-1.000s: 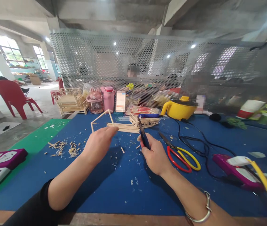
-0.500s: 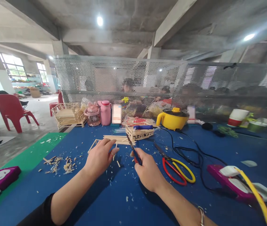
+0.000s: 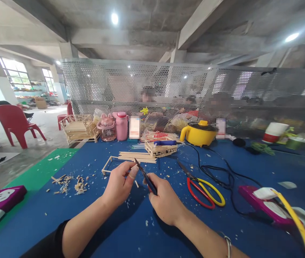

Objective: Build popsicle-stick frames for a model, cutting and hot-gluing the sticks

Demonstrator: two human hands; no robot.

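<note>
My left hand (image 3: 118, 182) is closed in a pinch, its fingertips meeting the tip of a dark, narrow, pointed tool (image 3: 146, 178). What the pinch holds is too small to make out. Wrapped round the tool's near end is my right hand (image 3: 167, 199); the tool slants up and left. Just behind my left hand a thin wooden stick frame (image 3: 111, 160) stands on the blue table. A bundle of pale wooden sticks (image 3: 138, 156) lies beyond it. To the right of the bundle sits a small wooden lattice box (image 3: 161, 149) with a blue-handled item (image 3: 165, 143) across it.
Scissors (image 3: 204, 191) with red and yellow handles lie right of my right hand. Wood scraps (image 3: 80, 184) are scattered at left. A yellow pot (image 3: 200, 134), pink bottle (image 3: 121, 127) and wooden model (image 3: 80, 127) line the back. Black cable (image 3: 217, 170) and a purple power strip (image 3: 265, 208) occupy the right.
My left hand has drawn its fingers into a pinch. The dark tool has swung down and left, so its tip is now at my left fingertips. The view has shifted slightly.
</note>
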